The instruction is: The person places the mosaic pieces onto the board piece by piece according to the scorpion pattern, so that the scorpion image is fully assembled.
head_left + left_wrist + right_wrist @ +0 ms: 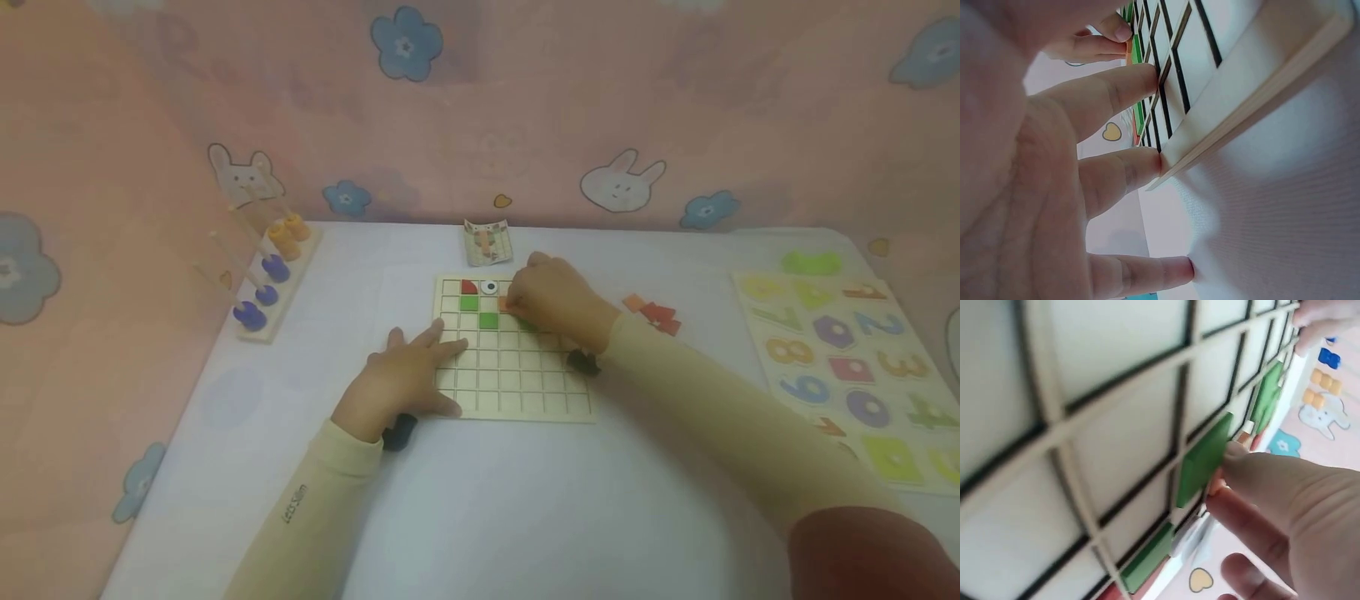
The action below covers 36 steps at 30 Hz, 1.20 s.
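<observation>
A cream grid board (517,404) lies on the white table. My left hand (397,379) is spread at its left edge, some fingertips resting on the board; the left wrist view shows fingers (1125,172) touching its rim. Over the upper rows, my right hand (558,300) pinches an orange piece (504,305) between thumb and finger, low at the grid. Beside it, the right wrist view shows a green square (1204,459). Left of that hand lie a red quarter-shaped piece (468,287), a white eye piece (489,287) and green squares (488,321). The hand hides some upper cells.
A small patterned card (487,243) stands behind the board. Loose red and orange pieces (658,312) lie to its right. A bead stacker (258,333) with pegs is at the left, and a number-and-shape puzzle board (851,367) with a green piece (812,262) behind it at the right.
</observation>
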Each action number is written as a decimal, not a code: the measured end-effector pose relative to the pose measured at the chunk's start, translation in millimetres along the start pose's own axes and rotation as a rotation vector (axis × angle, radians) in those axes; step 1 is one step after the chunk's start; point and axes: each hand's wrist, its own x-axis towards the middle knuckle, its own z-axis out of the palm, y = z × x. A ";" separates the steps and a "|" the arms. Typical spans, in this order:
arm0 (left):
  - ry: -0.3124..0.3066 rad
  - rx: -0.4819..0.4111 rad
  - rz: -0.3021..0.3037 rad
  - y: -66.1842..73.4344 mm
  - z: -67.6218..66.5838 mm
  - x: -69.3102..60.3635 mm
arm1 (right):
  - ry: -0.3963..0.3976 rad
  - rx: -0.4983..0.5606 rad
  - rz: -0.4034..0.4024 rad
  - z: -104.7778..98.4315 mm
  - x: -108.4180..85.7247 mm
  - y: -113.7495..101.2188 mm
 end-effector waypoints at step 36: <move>0.009 -0.019 0.002 0.2 0.8 -0.6 | 0.010 0.396 0.604 -21.3 -114.2 86.9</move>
